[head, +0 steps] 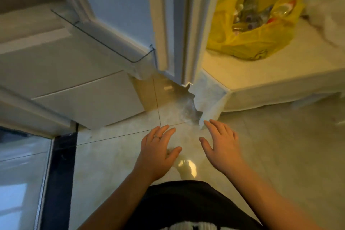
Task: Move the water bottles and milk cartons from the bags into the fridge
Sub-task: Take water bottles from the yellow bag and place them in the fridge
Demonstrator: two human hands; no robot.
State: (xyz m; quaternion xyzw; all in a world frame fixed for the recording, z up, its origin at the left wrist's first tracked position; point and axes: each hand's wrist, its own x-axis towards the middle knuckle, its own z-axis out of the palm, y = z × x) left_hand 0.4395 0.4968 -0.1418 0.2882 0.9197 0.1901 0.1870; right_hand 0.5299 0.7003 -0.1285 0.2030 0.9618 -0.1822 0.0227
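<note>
1. Head view: a yellow bag (248,43) is seen in the upper right of the frame, lying open on a pale worktop (280,73); blurred bottles (250,13) are seen inside it, and no cartons can be made out.
2. A white bag (326,15) is partly seen at the right edge, beside the yellow one.
3. The fridge door (171,24) is seen edge-on in the upper centre, standing open between the worktop and the white fridge fronts (84,99) on the left; a clear door shelf (104,37) is seen on its inner side.
4. The left hand (158,153) and right hand (222,147) are held in the lower centre over the floor, fingers spread and relaxed, nothing gripped; a ring (157,137) is worn on the left.
5. The glossy tiled floor (280,145) is bare to the right of the hands, below the worktop's edge.
6. A glass panel (18,173) in a black frame (59,173) closes off the lower left.
7. A dark garment (186,201) is seen at the bottom centre.
</note>
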